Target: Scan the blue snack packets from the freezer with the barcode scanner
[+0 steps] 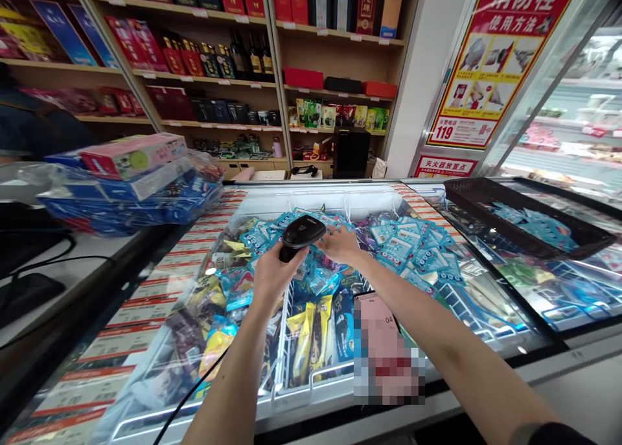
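My left hand [273, 273] is wrapped round the handle of a black barcode scanner [305, 230], whose head points to the right. Just right of the scanner, my right hand [341, 245] has its fingers bent down on a small flat blue packet among others; its fingertips are partly hidden. Many flat blue packets [413, 244] with white panels lie spread over the glass top of a chest freezer [369, 192], on both sides of my hands. A phone [374, 309] with a partly blurred screen lies under my right forearm.
Wrapped ice creams [311, 335] fill wire baskets under the glass. A dark brown tray [486, 192] with more blue packets stands at right. Bagged boxes [133, 166] sit at left. The scanner's black cable [192, 393] runs beside my left forearm. Stocked shelves [243, 82] stand behind.
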The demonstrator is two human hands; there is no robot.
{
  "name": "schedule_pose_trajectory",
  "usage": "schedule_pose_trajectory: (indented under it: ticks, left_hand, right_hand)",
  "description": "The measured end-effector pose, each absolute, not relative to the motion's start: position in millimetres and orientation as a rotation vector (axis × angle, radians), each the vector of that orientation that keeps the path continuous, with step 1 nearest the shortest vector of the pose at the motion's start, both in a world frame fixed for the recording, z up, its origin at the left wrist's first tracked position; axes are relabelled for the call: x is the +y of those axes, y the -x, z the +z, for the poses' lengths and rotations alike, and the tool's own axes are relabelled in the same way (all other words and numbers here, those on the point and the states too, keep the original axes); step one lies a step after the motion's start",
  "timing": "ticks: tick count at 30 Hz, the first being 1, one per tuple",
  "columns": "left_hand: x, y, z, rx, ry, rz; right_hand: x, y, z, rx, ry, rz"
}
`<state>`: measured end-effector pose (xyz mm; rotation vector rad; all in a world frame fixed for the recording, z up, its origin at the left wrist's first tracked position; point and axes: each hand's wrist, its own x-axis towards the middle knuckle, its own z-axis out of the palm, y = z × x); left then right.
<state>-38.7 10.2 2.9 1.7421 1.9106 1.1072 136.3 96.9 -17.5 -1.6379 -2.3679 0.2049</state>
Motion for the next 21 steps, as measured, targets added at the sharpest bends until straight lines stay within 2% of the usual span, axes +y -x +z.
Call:
schedule_pose_trajectory:
  ticks: [4,13,21]
  left_hand:
    - [11.4,38.7,0.5,1.917,-1.767,1.07]
    - [9.2,36.4,2.0,1.925,-1.804,1.04]
    - [7.1,33.2,4.8,1.92,-1.81,1.032]
  right_hand:
    - [100.3,-163.8,-17.6,-2.342,1.446,0.241]
    - [117.0,-204.4,-33.6,-2.332,1.488,0.32]
    - [125.7,-213.2,-32.8,-1.938,1.56,0.665]
